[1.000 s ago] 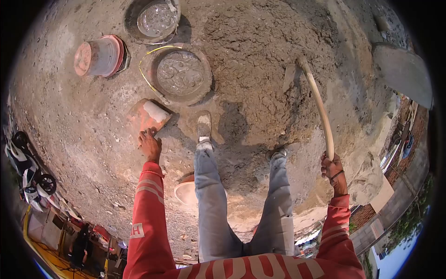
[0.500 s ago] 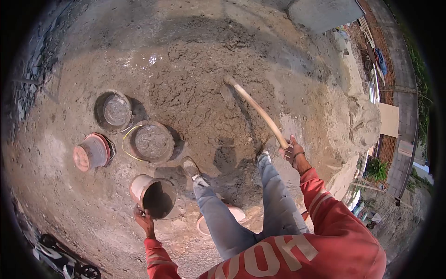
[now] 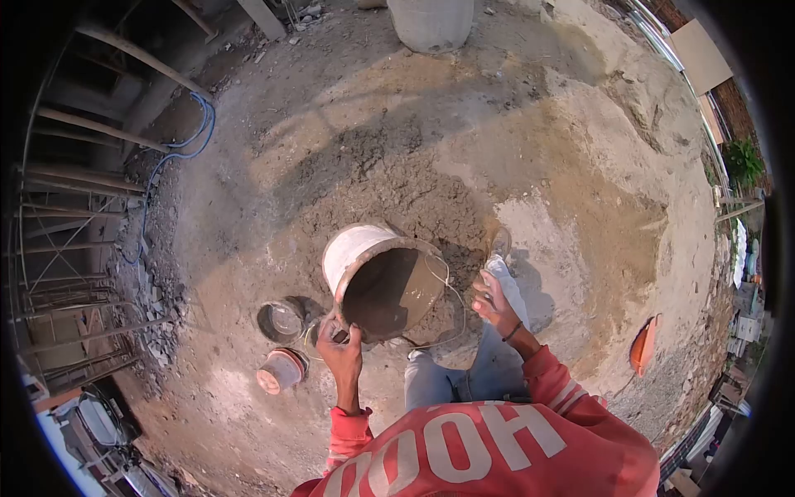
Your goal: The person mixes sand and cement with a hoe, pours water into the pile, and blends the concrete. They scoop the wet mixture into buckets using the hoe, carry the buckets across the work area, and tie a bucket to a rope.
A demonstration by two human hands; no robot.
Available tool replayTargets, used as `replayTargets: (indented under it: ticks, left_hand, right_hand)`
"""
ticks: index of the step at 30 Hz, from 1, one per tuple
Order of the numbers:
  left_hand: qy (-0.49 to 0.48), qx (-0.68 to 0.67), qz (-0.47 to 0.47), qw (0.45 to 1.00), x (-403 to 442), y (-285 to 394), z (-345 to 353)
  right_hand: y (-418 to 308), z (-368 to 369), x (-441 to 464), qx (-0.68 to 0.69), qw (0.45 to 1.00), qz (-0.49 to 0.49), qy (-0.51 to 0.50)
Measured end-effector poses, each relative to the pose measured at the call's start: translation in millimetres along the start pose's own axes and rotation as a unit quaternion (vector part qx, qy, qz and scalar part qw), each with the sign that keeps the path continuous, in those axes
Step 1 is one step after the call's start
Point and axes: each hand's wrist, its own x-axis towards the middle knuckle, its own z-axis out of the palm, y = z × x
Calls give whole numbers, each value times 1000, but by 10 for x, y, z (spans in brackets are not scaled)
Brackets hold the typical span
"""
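A large pale bucket (image 3: pixel 338 253) is tilted up in front of me, its mouth facing me and grey wet residue inside. My left hand (image 3: pixel 341 352) grips its near left rim. A thin wire handle (image 3: pixel 455 333) hangs loose on the bucket's right side. My right hand (image 3: pixel 494 308) is held just right of the bucket, apart from it, fingers loosely curled with nothing visible in them. Behind the bucket lies a spread of wet grey mortar (image 3: pixel 397 178), partly hidden by it. The hoe does not show now.
To the left stand a dark bucket (image 3: pixel 281 321) and a reddish bucket (image 3: pixel 280 371) on its side. An orange object (image 3: pixel 643 346) lies at right. A blue hose (image 3: pixel 195 149) and wooden poles (image 3: pixel 103 124) are at far left; a pale drum-like container (image 3: pixel 431 23) stands ahead.
My right hand has let go of the hoe's wooden handle and moved toward the bucket. My left hand has raised the bucket closer and to the right. The view has shifted.
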Motion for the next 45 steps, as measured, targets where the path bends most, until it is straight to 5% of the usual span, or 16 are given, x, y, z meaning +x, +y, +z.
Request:
replayTargets:
  ticks: [3,4,10,14,17,21,23,26,31,34,36,37,38,39,40,45]
  left_hand:
    - [-57,-20,59,996,422,726,1220]
    - [-80,-30,73,994,547,963,1601]
    - [-234,71,97,965,1063,2309,3505]
    - [-391,-96,-53,914,1479,2587,4132]
    - [-282,48,116,951,1913,2226,4276]
    - [-173,197,47,964,2214,1279,3891]
    - [-135,81,-167,973,2213,317,3604]
    - [23,122,-280,952,1873,-613,3239]
    - [-79,251,-444,857,2270,-911,3318]
    - [-328,514,-157,777,3334,-795,3800]
    - [-295,580,34,759,4186,-578,4187]
    - [-197,248,-100,943,4644,-193,4373]
    - [-53,-143,-148,977,5115,439,4554]
    - [11,101,40,994,5598,1191,4714]
    - [-28,-84,-134,987,5945,2084,4777]
    - [-10,-108,-10,994,7200,3315,4910]
  right_hand:
    - [-244,-783,528,22,989,-135,57]
    - [-684,-1041,518,136,988,-1,71]
    - [-1109,-2824,763,268,956,-27,116]
    - [-1328,-3504,684,245,946,-38,211]
    - [-1598,-3805,772,253,936,8,246]
    - [-1937,-3912,1181,260,886,78,377]
    - [-2119,-4020,1510,248,867,109,418]
    - [-2530,-4133,2049,266,838,104,465]
    - [-3717,-4275,3140,213,854,52,472]
    - [-4499,-4517,3921,153,883,39,442]
    - [-5380,-4402,4321,159,884,-31,438]
    - [-5777,-4460,4522,137,896,-48,419]
    - [-6138,-4554,4750,132,911,-94,379]
    - [-6611,-4501,4921,106,914,-114,373]
    - [-7029,-4469,5120,86,909,-166,373]
    - [-9186,-3895,6152,-88,913,-233,323]
